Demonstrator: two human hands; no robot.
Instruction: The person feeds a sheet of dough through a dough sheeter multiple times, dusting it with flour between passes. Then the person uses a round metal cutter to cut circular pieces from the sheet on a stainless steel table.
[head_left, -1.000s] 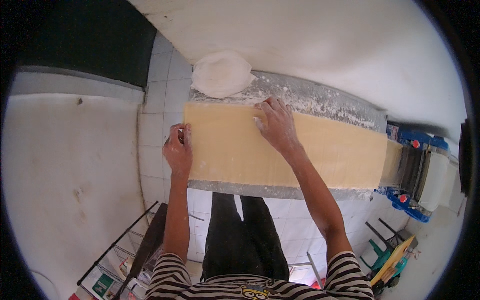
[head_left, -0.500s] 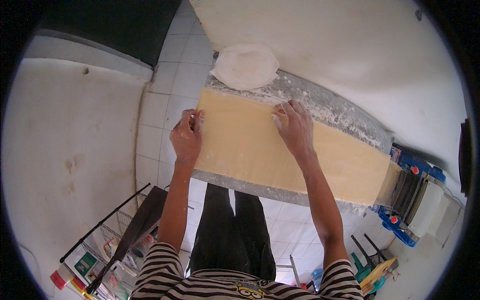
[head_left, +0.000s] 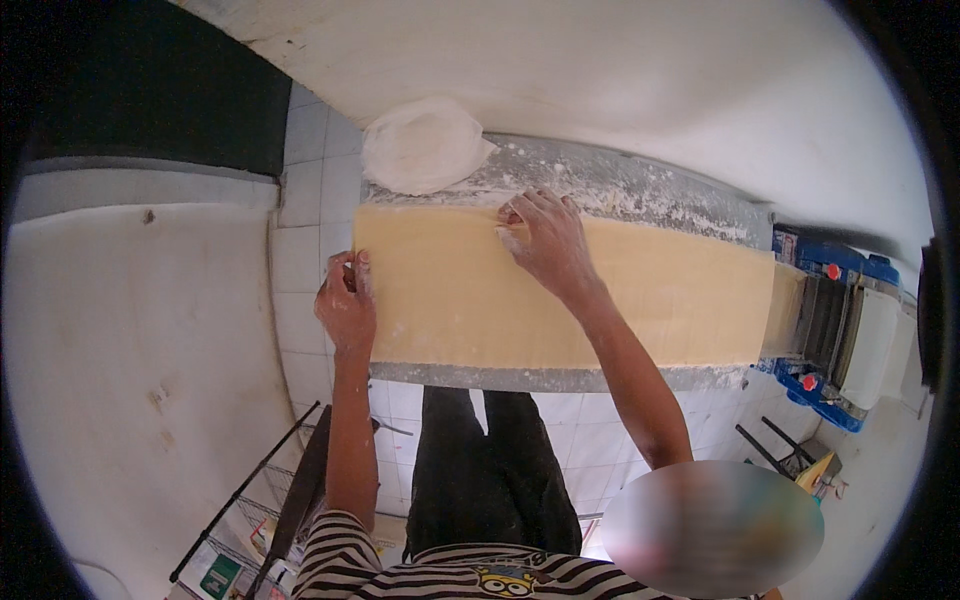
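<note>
A long, flat sheet of pale yellow dough (head_left: 450, 290) lies along a floured grey worktop (head_left: 640, 190). Its right end reaches the rollers of a blue and white dough sheeter (head_left: 830, 315). My left hand (head_left: 347, 305) pinches the left edge of the sheet, thumb and fingers closed. At the far edge, my right hand (head_left: 552, 245) has its fingertips curled together on the dough, the forearm crossing above the sheet. Both hands are dusted with flour. Beyond the sheet, at the far left of the worktop, rests a round white bundle in thin plastic (head_left: 425, 147).
A white wall (head_left: 620, 80) runs behind the worktop, another (head_left: 140, 320) stands to the left. Below left is a black wire rack (head_left: 245, 500) holding assorted items. White tiles (head_left: 300, 255) cover the floor. A blurred oval (head_left: 713, 528) hides part of the lower right.
The view has turned, so the worktop and sheet appear more level and further left. Both hands keep about the same places on the dough. A blurred oval has appeared at lower right.
</note>
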